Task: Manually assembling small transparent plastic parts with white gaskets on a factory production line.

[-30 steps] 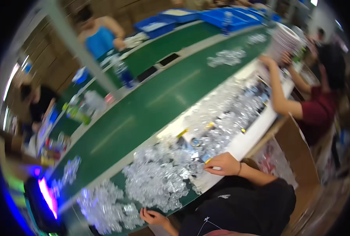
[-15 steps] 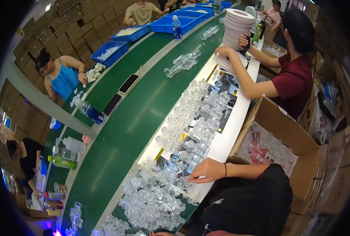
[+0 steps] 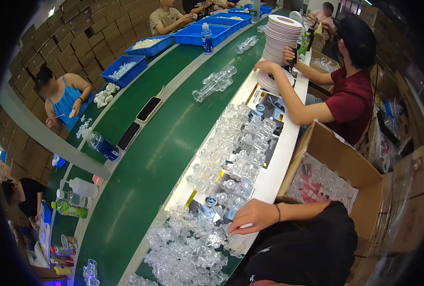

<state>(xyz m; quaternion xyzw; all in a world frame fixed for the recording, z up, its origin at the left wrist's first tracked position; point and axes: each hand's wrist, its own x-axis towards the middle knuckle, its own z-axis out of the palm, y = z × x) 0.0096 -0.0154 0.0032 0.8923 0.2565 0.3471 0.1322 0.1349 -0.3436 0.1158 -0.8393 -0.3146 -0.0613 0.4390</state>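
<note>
My right hand, with a dark band at the wrist, rests at the near edge of a heap of clear plastic pieces. Its fingers are curled together with a pale gleam between them; what they hold, if anything, is too small to name. Beyond the hand, more clear bottle-shaped plastic pieces stand in rows on dark printed sheets, on a white worktop. My left hand is out of sight.
A green conveyor belt runs alongside, carrying a clear plastic cluster. An open cardboard box stands at my right. A co-worker in a dark red shirt sits ahead beside stacked white rings. Two phones lie across the belt.
The view has shifted slightly, and my right hand sits a little lower in the picture, its fingers still curled. The sliver of hand at the bottom edge has gone out of sight.
</note>
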